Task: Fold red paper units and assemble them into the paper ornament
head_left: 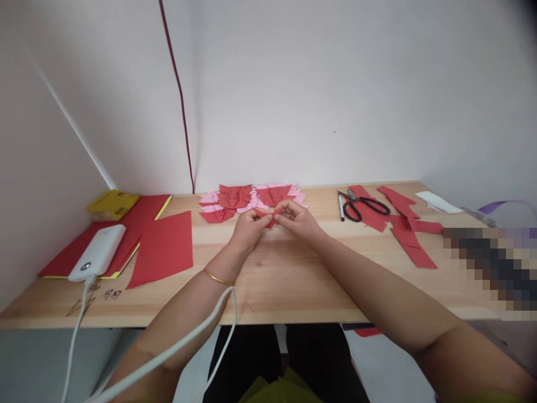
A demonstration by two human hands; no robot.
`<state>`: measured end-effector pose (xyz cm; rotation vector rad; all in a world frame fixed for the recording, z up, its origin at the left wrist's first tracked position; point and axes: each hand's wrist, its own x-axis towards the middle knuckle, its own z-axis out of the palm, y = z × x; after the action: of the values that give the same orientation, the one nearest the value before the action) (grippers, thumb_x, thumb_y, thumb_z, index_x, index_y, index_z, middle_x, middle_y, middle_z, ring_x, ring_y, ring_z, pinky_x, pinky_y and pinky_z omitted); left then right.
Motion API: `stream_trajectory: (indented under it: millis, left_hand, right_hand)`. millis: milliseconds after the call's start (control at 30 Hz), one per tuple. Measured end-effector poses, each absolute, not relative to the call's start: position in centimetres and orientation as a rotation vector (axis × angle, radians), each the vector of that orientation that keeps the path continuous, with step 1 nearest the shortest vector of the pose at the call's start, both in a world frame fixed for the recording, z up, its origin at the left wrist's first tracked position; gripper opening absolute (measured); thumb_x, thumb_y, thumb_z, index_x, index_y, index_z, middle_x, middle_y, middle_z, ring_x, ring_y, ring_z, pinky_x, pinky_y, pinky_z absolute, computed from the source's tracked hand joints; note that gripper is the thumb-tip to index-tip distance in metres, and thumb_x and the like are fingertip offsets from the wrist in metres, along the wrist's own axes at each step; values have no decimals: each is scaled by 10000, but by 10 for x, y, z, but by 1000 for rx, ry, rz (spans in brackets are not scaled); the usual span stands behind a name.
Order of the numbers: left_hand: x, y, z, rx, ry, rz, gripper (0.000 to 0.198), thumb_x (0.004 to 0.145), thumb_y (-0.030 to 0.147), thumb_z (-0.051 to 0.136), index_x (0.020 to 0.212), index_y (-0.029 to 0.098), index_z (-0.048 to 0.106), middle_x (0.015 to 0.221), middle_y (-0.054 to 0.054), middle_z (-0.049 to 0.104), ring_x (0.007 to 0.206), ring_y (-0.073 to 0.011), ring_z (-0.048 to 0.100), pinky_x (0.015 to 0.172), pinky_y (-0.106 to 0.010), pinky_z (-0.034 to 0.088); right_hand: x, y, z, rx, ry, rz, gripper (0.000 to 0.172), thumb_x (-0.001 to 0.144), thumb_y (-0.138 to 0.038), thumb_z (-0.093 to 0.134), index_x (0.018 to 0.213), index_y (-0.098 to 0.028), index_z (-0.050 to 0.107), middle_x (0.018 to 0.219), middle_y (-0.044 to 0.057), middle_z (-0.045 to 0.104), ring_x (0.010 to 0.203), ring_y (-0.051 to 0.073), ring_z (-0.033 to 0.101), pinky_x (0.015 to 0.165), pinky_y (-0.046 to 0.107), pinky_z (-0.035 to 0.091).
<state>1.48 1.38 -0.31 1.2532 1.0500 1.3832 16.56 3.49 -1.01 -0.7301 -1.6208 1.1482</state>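
Note:
A small folded piece of red paper [272, 221] is pinched between my two hands above the middle of the wooden table. My left hand [248, 228] grips its left side with thumb and fingers, and my right hand [298, 219] grips the right side. The fingers cover much of the paper, so its full shape is hidden. Just behind my hands lie rows of pointed folded paper pieces, some red [235, 197] and some pink [254, 198], overlapping one another.
At left, a white power bank [98, 252] with a white cable sits on red paper sheets [56, 260], near a yellow packet [113, 205] and a loose red sheet [163, 249]. At right lie black-handled scissors [352, 210], a pen [340, 207] and red paper scraps [413, 246]. A wall stands behind.

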Motion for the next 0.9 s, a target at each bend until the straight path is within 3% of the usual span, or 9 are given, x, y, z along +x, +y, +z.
stream_trajectory:
  millis: [267,667,900]
  left_hand:
    - [17,11,2,1246,1087,1404,86,633,197,640,573,153,597,608,2,619,603,-108,548,651,-257,430]
    - [11,14,-2,1189,962,1336,178,683,307,661,623,141,640,634,-22,636,613,-114,562,649,-267,444]
    - [9,14,0,1333,999,1321,248,697,358,678,563,155,626,622,-20,624,626,-119,556,660,-260,438]
  right_hand:
    - [165,34,-11,-707,-1635,1073,184,735,-344,659,811,-198,578,777,9,574,700,126,538,675,278,446]
    - [168,35,-10,-716,-1666,1051,178,743,-356,651,795,-200,584,770,13,583,708,131,537,678,280,438]
    - [167,35,-8,-720,-1623,1155,264,715,-394,689,852,-210,558,828,19,584,785,145,571,764,310,479]
